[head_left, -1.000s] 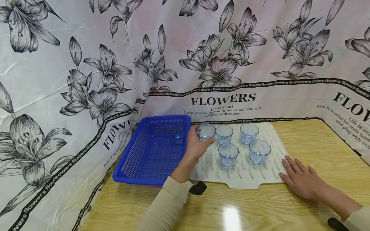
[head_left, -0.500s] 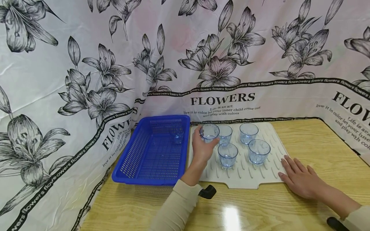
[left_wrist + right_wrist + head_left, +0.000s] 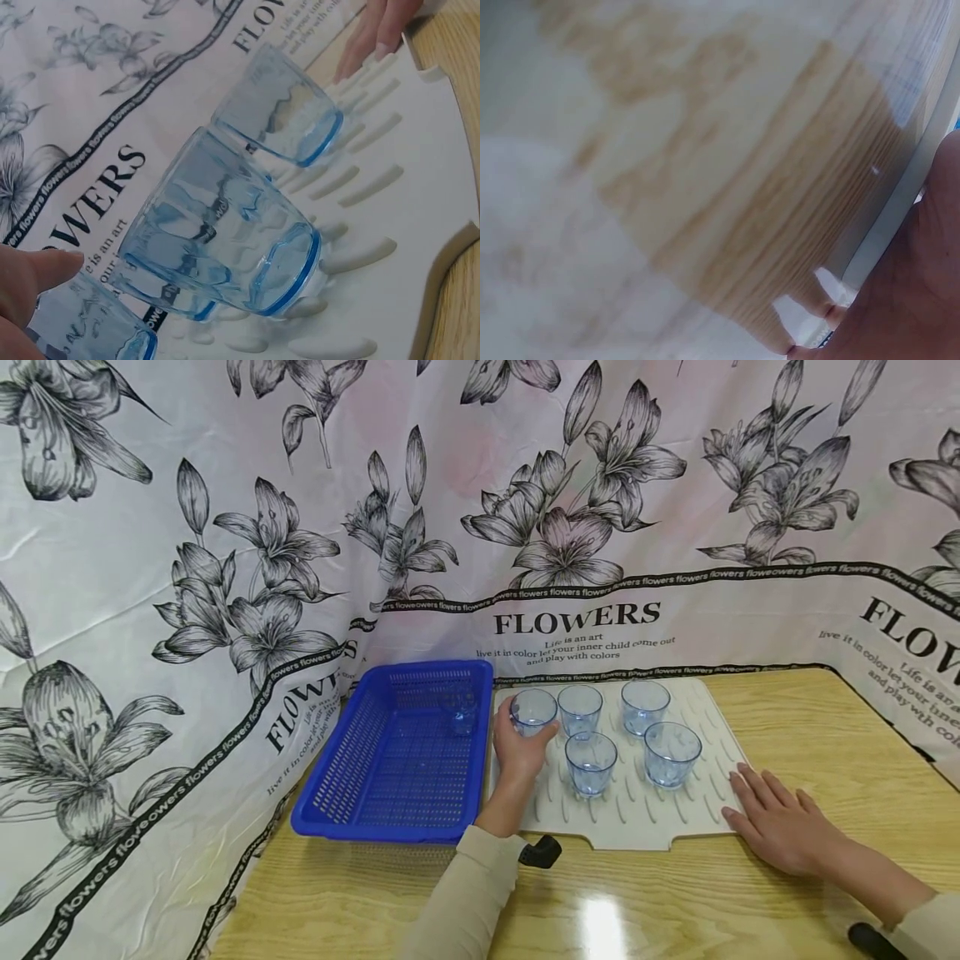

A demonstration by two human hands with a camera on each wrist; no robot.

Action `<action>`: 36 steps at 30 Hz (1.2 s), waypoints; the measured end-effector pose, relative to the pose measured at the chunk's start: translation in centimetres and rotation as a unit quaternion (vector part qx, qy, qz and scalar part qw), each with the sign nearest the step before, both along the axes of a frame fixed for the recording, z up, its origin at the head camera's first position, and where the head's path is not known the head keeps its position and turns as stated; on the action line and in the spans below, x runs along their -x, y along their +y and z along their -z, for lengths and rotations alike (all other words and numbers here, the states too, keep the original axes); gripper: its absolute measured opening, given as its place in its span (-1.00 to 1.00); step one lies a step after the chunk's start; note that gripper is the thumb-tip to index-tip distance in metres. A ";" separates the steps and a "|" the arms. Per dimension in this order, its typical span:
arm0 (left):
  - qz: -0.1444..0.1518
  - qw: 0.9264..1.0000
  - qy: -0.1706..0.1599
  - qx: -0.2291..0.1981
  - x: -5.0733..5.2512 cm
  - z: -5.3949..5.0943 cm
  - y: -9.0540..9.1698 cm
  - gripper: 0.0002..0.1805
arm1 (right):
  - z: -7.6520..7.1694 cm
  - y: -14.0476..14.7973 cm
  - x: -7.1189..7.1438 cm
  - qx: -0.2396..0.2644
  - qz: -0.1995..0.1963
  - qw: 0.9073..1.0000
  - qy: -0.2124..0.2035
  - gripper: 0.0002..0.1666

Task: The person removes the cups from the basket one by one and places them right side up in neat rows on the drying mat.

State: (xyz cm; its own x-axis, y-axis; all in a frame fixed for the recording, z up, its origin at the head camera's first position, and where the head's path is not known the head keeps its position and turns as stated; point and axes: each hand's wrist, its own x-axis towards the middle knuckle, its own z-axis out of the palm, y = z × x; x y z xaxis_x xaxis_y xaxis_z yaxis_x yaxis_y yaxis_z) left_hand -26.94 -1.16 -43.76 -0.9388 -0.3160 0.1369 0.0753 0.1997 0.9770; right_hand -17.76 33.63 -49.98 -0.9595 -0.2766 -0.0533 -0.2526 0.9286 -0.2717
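My left hand (image 3: 521, 747) holds a clear bluish glass tumbler (image 3: 533, 708), fingers on its left side and thumb on its right. The tumbler stands upright at the back left of a white ridged draining mat (image 3: 551, 810). Close to its right is a second tumbler (image 3: 580, 708); another tumbler (image 3: 592, 764) stands in front. Two more, the back tumbler (image 3: 645, 706) and the front tumbler (image 3: 672, 754), are farther right. In the left wrist view my thumb (image 3: 56, 268) lies by the held tumbler (image 3: 94, 322). My right hand (image 3: 783, 822) rests flat, fingertips at the mat's right edge.
A blue plastic basket (image 3: 315, 777) stands left of the mat, with glassware (image 3: 462, 714) in its back right corner, partly blurred. Both basket and mat are on a wooden table (image 3: 660, 902). A flower-printed cloth (image 3: 420, 635) hangs behind and at the left.
My left hand carried the tumbler right, in front of the one beside it, then slightly back left and lower, onto the mat. The right hand has stayed in place.
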 end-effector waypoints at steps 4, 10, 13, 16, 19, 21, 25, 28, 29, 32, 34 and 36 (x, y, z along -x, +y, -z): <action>-0.010 1.000 0.002 -0.020 0.6 0.4 0.0 -0.12 | -0.1 0.0 0.0 0.002 0.001 1.000 0.000 -0.14; -0.047 0.999 0.023 -0.014 1.4 1.0 0.1 -0.12 | 0.0 0.0 0.1 -0.005 0.002 1.000 0.006 -0.14; -0.058 0.998 0.031 -0.011 1.8 1.4 0.2 -0.14 | -0.1 0.0 0.1 -0.006 0.002 1.000 0.009 -0.14; -0.061 0.998 0.032 -0.015 2.0 1.8 0.2 -0.16 | -0.2 0.0 0.1 -0.004 0.003 1.000 0.009 -0.14; -0.059 0.998 0.032 -0.019 2.2 2.4 0.2 -0.18 | -0.3 0.0 0.0 -0.002 0.003 1.000 0.009 -0.14; -0.057 0.998 0.034 -0.016 2.4 2.8 0.2 -0.19 | -0.3 0.0 0.0 -0.003 0.003 1.000 0.009 -0.14; -0.058 0.998 0.037 -0.006 2.6 3.2 0.0 -0.19 | -0.3 -0.1 0.0 -0.004 0.003 1.000 0.010 -0.14; -0.059 0.998 0.035 -0.005 2.7 3.4 0.0 -0.18 | -0.3 -0.2 -0.1 -0.003 0.004 1.000 0.010 -0.15; -0.059 0.998 0.035 -0.006 2.7 3.4 -0.1 -0.17 | -0.4 -0.2 -0.1 -0.003 0.005 1.000 0.009 -0.15; -0.062 0.998 0.032 -0.012 2.8 3.5 -0.1 -0.17 | -0.5 -0.3 -0.1 -0.005 0.005 1.000 0.011 -0.15; -0.064 0.998 0.028 -0.012 2.9 3.6 -0.1 -0.17 | -0.5 -0.3 -0.2 -0.006 0.005 1.000 0.011 -0.16; -0.065 0.998 0.023 -0.012 3.0 3.6 -0.1 -0.16 | -0.5 -0.4 -0.2 -0.006 0.005 1.000 0.012 -0.16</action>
